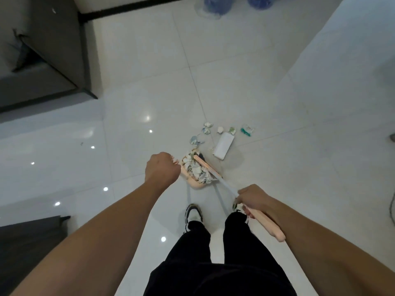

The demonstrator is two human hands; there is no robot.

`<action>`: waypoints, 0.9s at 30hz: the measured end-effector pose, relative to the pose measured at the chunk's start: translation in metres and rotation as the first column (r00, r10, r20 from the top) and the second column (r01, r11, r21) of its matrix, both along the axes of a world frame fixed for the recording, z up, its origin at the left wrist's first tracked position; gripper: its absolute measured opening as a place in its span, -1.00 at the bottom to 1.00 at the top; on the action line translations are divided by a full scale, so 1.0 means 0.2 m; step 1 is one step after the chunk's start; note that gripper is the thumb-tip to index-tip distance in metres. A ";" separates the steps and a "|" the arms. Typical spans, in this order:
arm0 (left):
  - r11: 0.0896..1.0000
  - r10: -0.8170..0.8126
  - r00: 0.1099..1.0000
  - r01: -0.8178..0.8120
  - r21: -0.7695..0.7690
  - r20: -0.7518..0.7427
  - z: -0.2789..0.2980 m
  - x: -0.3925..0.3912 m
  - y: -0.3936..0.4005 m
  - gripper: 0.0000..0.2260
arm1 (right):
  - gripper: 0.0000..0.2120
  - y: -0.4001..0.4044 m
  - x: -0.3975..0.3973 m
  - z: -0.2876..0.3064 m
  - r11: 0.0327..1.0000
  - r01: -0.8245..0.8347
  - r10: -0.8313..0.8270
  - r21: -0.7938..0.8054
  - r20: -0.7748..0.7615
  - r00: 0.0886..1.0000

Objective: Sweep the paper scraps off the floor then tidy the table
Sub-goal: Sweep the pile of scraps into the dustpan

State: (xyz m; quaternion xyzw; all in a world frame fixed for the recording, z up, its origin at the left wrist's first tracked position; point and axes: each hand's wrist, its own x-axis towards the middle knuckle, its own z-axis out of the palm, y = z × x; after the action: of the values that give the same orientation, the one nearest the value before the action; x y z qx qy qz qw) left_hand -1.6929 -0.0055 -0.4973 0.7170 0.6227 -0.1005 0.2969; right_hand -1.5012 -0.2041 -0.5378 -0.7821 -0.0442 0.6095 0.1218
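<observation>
**Scraps half gathered, dustpan loaded**

On glossy white tile just ahead of the shoes [194, 214], a peach plastic dustpan [192, 180] sits packed with crumpled scraps [197, 169]. Left hand [162, 168] is clenched round what looks like the dustpan's handle top; right hand [253, 199] grasps the broom [215, 177] on its pale, stiff handle. About 5 loose scraps [207, 125] and a flat white packet [223, 145] lie just beyond the pan. Paper looks featherlight and springy, likely to skid on slick tile, so short low strokes seem wise.
</observation>
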 end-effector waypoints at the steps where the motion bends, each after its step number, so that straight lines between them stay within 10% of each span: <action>1: 1.000 -0.022 1.000 0.022 0.005 -0.001 0.01 -0.03 -0.01 -0.86 | -0.94 -0.03 -0.03 0.02 0.999 0.039 -0.039 0.004 -0.012 0.999; 14: 0.946 -0.312 0.950 0.309 0.103 0.022 0.22 0.03 -0.40 -0.85 | -0.87 -0.70 -0.24 0.21 0.929 0.366 -0.367 0.063 0.003 0.930; 27: 0.650 -0.759 0.631 0.719 0.247 0.161 0.52 0.54 -1.89 -0.78 | -0.82 -2.37 -0.46 0.50 0.602 0.770 -0.797 0.213 0.112 0.593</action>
State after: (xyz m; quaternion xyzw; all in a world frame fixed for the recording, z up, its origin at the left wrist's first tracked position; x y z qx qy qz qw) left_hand -1.5844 -0.3832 -0.3924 0.9370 0.2364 -0.0724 0.2468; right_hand -1.5926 -0.6778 -0.4374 -0.7664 0.2498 0.4086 0.4281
